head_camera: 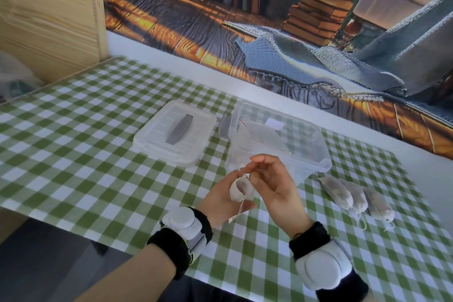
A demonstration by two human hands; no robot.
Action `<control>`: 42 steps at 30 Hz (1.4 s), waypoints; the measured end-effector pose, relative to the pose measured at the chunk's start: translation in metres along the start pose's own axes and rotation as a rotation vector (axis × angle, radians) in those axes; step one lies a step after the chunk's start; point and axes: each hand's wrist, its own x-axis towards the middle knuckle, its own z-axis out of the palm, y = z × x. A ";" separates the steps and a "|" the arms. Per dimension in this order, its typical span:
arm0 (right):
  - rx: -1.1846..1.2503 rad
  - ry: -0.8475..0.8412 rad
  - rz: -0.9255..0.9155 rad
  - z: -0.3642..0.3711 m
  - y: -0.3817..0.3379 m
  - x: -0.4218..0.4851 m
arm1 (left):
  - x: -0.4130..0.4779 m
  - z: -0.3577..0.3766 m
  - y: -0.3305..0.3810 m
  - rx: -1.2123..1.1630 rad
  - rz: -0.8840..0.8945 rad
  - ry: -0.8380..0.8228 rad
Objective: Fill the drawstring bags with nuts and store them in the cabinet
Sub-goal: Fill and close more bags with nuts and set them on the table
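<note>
Drawstring bag (241, 189) number four sits in my left grip (220, 200), whose fingers curl round its body. Its mouth is turned up toward my right grip (277, 186) and its cord hangs below my palm. The right grip pinches what I take to be a small brown nut (255, 175) between thumb and fingertip, just beside that mouth, with the forefinger lifted free. A dark shape shows through the cloth, so I judge that at least one nut is already inside.

Three filled bags (355, 197) lie side by side on the worktop (73, 154), to the right of the clear tub (318, 162). They touch one another, and their cords trail toward me. I see none stored yet: the wooden cabinet (49, 19) stands at the far left, its inside out of view. By my reckoning, I must finish and close this bag, fill the rest, then carry all of them over.

Counted: three filled bags and one bag in hand. Some empty bags (259, 131) lie flat and overlapping in the tub, so I cannot count them. There is one tub, and one lid (157, 140) just left of it.
</note>
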 end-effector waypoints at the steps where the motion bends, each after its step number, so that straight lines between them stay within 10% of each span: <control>1: -0.026 0.000 0.009 0.002 0.001 0.000 | 0.001 0.000 -0.001 -0.003 0.005 -0.004; 18: -0.374 0.228 0.178 0.010 0.007 0.007 | 0.001 0.002 -0.002 0.119 0.005 -0.013; 38: -0.885 -0.216 0.044 -0.011 0.007 -0.003 | 0.003 0.003 -0.002 0.135 0.004 -0.027; 42: -0.648 0.138 -0.155 -0.019 -0.036 0.022 | 0.002 0.001 -0.003 0.178 0.009 -0.035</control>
